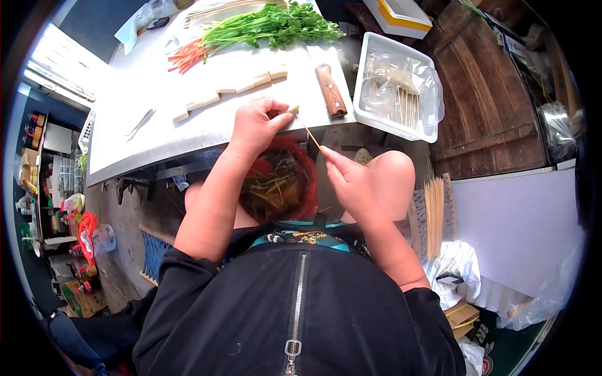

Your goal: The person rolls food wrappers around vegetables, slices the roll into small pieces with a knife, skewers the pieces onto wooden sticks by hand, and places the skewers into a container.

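Note:
Pinched in the fingers of my left hand (257,125) is a small pale food piece (293,109), held at the table's near edge. My right hand (346,180) grips a thin wooden skewer (312,138), whose far end meets that piece; whether it has gone in I cannot make out. Just beyond my left hand, several similar pale pieces (227,91) lie in a slanting row on the white table (157,144). A knife with a brown wooden handle (330,91) rests to their right, its blade lost in glare.
Leafy greens (276,26) with reddish stem ends lie at the table's back. Tweezers (140,124) are on the left. A white tray (364,94) holds bagged skewers. Below the edge stands a red bucket (308,188) with scraps. More skewers (433,216) stand by my right arm.

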Tool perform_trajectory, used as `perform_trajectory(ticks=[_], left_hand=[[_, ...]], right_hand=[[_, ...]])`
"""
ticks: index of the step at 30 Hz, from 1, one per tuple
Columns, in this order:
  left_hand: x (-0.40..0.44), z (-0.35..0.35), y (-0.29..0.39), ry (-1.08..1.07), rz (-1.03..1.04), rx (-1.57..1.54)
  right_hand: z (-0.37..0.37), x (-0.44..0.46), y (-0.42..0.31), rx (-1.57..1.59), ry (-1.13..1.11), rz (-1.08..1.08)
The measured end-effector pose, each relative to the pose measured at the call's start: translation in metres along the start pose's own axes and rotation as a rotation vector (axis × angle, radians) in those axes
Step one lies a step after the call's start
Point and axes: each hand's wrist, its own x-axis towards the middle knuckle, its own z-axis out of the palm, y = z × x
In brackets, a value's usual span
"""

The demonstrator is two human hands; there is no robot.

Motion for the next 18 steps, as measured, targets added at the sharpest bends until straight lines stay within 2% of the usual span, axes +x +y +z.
perform_trajectory(ticks=[5,7,11,13,17,18], left_hand=[[0.001,-0.003,0.001,-0.024,0.032,-0.041],[0.001,-0.002,0.000,-0.048,0.065,-0.055],[-0.005,0.002,0.016,-0.126,0.162,-0.098],[-0.005,0.003,0.028,-0.113,0.189,-0.105],[0.006,0.006,0.033,-0.098,0.255,-0.001],[0.013,0.007,0.029,-0.061,0.259,0.051]], right_hand=[[0.008,0.011,0.001,0.028,0.006,-0.012],[0.013,0.016,0.003,-0.026,0.034,-0.110],[0.016,0.025,-0.010,0.017,0.061,-0.065],[0.018,0.030,-0.008,-0.017,0.178,-0.112],[0.010,0.039,-0.018,-0.011,0.158,-0.068],[0.002,0.040,-0.017,-0.283,0.191,-0.294]])
